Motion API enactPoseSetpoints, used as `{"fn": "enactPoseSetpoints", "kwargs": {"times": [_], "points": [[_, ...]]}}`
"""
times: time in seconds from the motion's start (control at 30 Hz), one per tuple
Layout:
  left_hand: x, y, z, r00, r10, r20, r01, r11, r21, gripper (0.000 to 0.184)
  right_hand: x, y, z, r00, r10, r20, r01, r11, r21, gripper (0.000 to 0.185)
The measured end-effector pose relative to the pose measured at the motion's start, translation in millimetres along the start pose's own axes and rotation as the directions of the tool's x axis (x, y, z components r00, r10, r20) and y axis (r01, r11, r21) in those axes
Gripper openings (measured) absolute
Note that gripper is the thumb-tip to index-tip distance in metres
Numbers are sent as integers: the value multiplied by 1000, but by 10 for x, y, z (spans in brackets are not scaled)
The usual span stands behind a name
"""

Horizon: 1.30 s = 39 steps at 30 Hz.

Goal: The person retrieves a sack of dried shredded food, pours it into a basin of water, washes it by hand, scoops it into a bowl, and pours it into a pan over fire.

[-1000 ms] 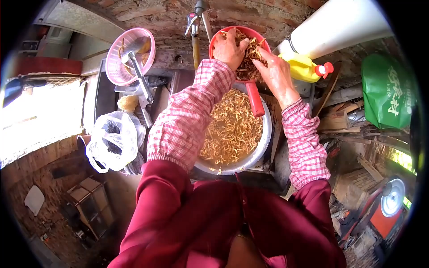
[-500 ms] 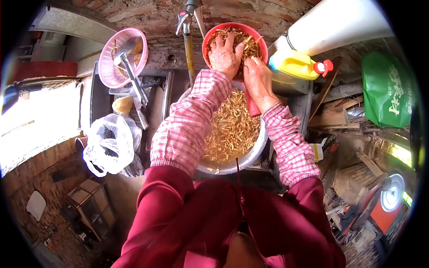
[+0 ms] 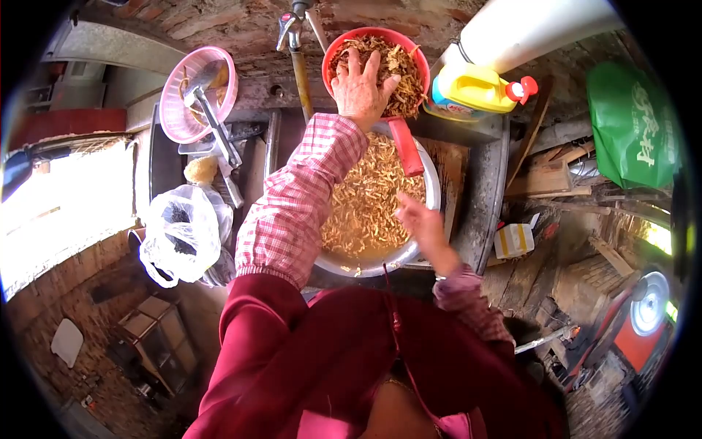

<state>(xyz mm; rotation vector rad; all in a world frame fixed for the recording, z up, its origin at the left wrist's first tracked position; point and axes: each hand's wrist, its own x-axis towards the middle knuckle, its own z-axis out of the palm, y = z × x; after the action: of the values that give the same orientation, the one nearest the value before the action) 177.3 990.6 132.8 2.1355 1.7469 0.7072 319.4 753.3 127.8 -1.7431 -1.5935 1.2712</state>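
A red plastic dipper point(image 3: 375, 32), heaped with brown shredded pieces point(image 3: 402, 66), rests at the far side of the basin, its flat handle point(image 3: 406, 146) pointing toward me. My left hand point(image 3: 362, 91) lies on the heap with its fingers spread. Below the handle, a pale round basin point(image 3: 431, 186) holds many yellow-brown shreds point(image 3: 373, 197) in cloudy water. Over the basin's right side is my right hand point(image 3: 425, 225), slightly blurred, its fingers pointing left and apart from the dipper. Nothing shows in it.
A tap point(image 3: 290, 33) stands behind the basin. To the left are a pink basket point(image 3: 170, 102) with a metal-handled tool, a sponge point(image 3: 200, 170) and a clear plastic bag point(image 3: 179, 234). A yellow bottle point(image 3: 472, 88) and a green bag point(image 3: 629, 128) are at right.
My right hand has left the dipper and moved down toward me, over the basin. My left hand stays on the shreds in the dipper. The view has shifted slightly.
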Motion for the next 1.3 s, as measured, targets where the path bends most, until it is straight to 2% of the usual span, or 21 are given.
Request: {"fn": "enactPoseSetpoints", "kwargs": {"times": [0.03, 0.13, 0.17, 0.23, 0.27, 0.3, 0.37, 0.43, 0.47, 0.57, 0.6, 0.73, 0.83, 0.87, 0.97, 1.0, 1.1, 1.17, 1.23, 1.27, 1.3], "points": [[2, -6, 22, 1000, 7, 3, -7, 1000, 14, 67, -29, 225, 156, 977, -110, 184, 200, 771, -604, 32], [33, -15, -109, 998, 8, 61, -8, 1000, 10, 71, 5, 231, 112, 993, 95, 70, -78, 973, -218, 36], [40, -12, -154, 998, 20, 67, -21, 1000, 14, 70, 91, 358, 107, 997, 42, -63, -50, 991, -121, 39], [-8, 14, -230, 998, 46, 34, -47, 998, 46, 66, 382, 632, 26, 964, -35, -265, 18, 998, -67, 43], [-37, -7, -220, 997, 71, 6, -71, 996, 55, 65, 512, 546, -86, 963, 141, -232, -77, 961, 267, 45], [-64, -27, -208, 995, 95, -23, -94, 993, 65, 65, 636, 374, -245, 946, 292, -143, -163, 807, 568, 47], [-137, 18, -259, 991, 123, -60, -122, 992, 20, 61, 857, 53, -496, 961, 221, -169, -48, 731, 680, 47], [-201, 57, -297, 989, 122, -87, -127, 991, -52, 59, 1054, -199, -632, 960, 221, -170, -52, 742, 668, 45], [-230, 102, -323, 985, 128, -111, -136, 988, -69, 53, 1179, -179, -651, 976, 145, -163, -8, 769, 639, 45], [-370, 165, -363, 983, 123, -138, -143, 979, -143, 49, 1469, -97, -612, 990, 81, -112, 6, 784, 620, 40], [-434, 208, -401, 973, 140, -183, -164, 979, -123, 43, 1509, -127, -633, 988, 49, -147, 21, 898, 440, 32], [-752, 226, -416, 962, 45, -271, -120, 956, -267, 32, 1539, -228, -675, 976, -79, -205, 121, 972, 202, 27], [-1024, 230, -519, 977, -39, -210, -41, 931, -362, 28, 1461, -619, -741, 981, -73, -179, 160, 826, 540, 23], [-1105, 219, -544, 977, -44, -211, -30, 942, -335, 26, 1465, -710, -758, 974, -117, -195, 206, 819, 536, 22], [-1412, 85, -471, 977, -158, -140, 95, 921, -378, 21, 1490, -731, -743, 939, -261, -225, 328, 879, 345, 25], [-1524, 38, -424, 974, -213, -77, 165, 901, -402, 20, 1383, -821, -851, 918, -338, -206, 351, 936, 27, 28], [-1855, -154, -232, 961, -272, 52, 268, 872, -410, 16, 1170, -607, -857, 918, -229, -323, 332, 889, 314, 28], [-2127, -365, -61, 943, -285, 172, 329, 877, -351, 22, 1032, -312, -846, 970, 10, -243, 96, 904, 417, 27], [-2434, -609, 182, 927, -288, 241, 330, 931, -154, 31, 1029, 47, -690, 965, 181, -189, -38, 813, 581, 29], [-2536, -680, 251, 916, -293, 274, 318, 947, -51, 36, 1079, 260, -585, 956, 218, -196, -46, 772, 634, 31], [-2586, -697, 266, 909, -278, 311, 283, 959, 30, 41, 1143, 349, -528, 942, 271, -197, -97, 784, 613, 34]]}}
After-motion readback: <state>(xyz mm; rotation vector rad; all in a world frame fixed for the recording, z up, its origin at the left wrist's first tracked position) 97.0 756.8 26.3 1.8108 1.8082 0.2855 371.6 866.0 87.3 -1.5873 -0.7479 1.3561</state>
